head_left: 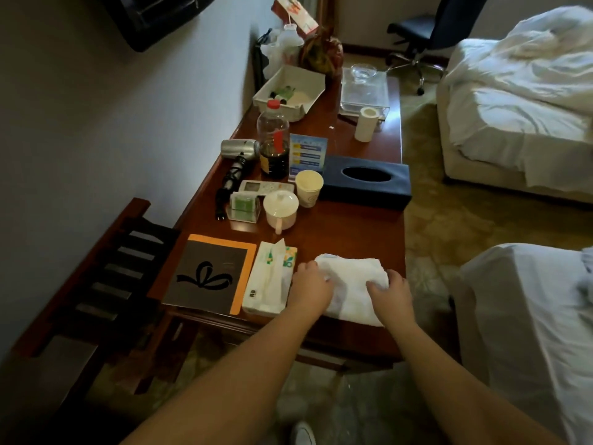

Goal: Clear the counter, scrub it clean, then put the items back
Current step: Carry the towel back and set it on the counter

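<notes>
A folded white cloth (351, 284) lies at the near right end of the dark wooden counter (353, 226). My left hand (309, 284) rests on the cloth's left edge, fingers bent over it. My right hand (390, 292) lies on its right side, fingers curled into the fabric. Left of the cloth are a soft tissue pack (269, 281) and a dark folder (210, 274) with a ribbon mark. Farther along stand a lidded white mug (280, 210), a paper cup (308, 187), a navy tissue box (365, 181), a cola bottle (273, 142) and a hair dryer (240, 149).
A remote (264, 187), a green packet holder (244, 207), a toilet roll (365, 123), a white tray (288, 91) and a glass tray with a bowl (364, 88) crowd the far counter. A slatted luggage rack (96, 277) stands left. Beds (519, 101) lie right.
</notes>
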Motion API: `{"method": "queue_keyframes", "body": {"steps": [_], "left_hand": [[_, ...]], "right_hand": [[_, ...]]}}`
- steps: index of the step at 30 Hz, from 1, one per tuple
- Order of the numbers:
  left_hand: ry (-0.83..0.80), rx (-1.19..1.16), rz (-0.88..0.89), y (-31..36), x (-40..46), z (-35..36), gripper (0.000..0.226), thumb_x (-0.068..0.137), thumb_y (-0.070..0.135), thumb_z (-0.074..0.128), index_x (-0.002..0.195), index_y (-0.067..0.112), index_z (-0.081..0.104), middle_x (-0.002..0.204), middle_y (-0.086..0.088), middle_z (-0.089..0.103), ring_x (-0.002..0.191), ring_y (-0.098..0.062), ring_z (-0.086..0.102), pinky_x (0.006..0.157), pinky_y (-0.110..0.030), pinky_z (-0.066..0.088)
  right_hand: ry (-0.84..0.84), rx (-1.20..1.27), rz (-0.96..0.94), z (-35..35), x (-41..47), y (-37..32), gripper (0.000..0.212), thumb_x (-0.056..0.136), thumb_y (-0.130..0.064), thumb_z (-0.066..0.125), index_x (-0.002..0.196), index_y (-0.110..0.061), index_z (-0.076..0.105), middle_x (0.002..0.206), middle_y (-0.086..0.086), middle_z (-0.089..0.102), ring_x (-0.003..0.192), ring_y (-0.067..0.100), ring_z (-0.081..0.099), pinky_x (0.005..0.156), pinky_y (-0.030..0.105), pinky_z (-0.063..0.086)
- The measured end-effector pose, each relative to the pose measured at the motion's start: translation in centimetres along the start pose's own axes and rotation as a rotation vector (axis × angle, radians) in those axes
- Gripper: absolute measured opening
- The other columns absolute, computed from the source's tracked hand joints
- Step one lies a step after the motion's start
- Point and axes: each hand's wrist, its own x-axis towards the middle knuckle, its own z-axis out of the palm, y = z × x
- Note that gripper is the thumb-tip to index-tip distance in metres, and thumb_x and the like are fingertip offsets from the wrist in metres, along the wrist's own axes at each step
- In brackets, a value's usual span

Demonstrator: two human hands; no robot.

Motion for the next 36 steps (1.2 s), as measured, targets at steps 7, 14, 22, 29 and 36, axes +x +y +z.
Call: {"method": "queue_keyframes", "body": {"steps": [7,14,22,29,36], "left_hand": [[-0.052,-0.115,-0.211,0.0,3.1,1.8,0.044,0.096,0.033,0.054,0.134,0.012,0.046,0.130,-0.009,0.053,0.116,-0.026,0.053,0.087,-0.033,0.043],[-0.133,-0.255,-0.337,-0.2,3.6,1.8,0.056,0.092,0.032,0.058,0.141,0.013,0.038,0.134,-0.010,0.049,0.119,-0.029,0.050,0.085,-0.035,0.042],[-0.302,-0.649,-0.534,-1.6,0.9,2.4,0.046,0.086,0.018,0.067,0.129,0.012,0.051,0.117,-0.012,0.057,0.104,-0.034,0.057,0.090,-0.053,0.052],[-0.337,-1.013,-0.447,-2.5,-2.9,0.3,0.053,0.083,0.008,0.068,0.130,0.019,0.046,0.119,-0.011,0.059,0.105,-0.035,0.058,0.090,-0.059,0.051],[-0.262,-1.358,-0.279,-3.0,-7.9,-5.8,0.043,0.082,0.003,0.067,0.119,0.019,0.052,0.116,-0.014,0.065,0.103,-0.037,0.063,0.079,-0.056,0.055]], "right_hand": [[-0.133,0.128,0.120,0.9,2.3,1.4,0.066,0.090,-0.034,0.062,0.145,-0.018,0.030,0.138,0.006,0.045,0.119,0.028,0.049,0.095,0.045,0.045],[-0.250,0.366,0.350,0.1,3.3,2.3,0.071,0.087,-0.029,0.068,0.146,-0.022,0.029,0.133,0.008,0.046,0.104,0.029,0.050,0.081,0.046,0.048],[-0.445,0.636,0.542,-2.3,0.8,4.2,0.047,0.082,-0.025,0.072,0.121,-0.013,0.049,0.113,0.014,0.058,0.101,0.038,0.058,0.085,0.055,0.052],[-0.516,0.746,0.376,-4.6,-2.4,3.6,0.040,0.085,-0.025,0.067,0.122,-0.022,0.052,0.120,0.013,0.058,0.107,0.038,0.057,0.083,0.056,0.053],[-0.616,0.700,0.066,-6.9,-5.3,-3.9,0.034,0.089,-0.027,0.060,0.122,-0.029,0.052,0.118,0.010,0.061,0.105,0.035,0.062,0.081,0.052,0.055]]}}
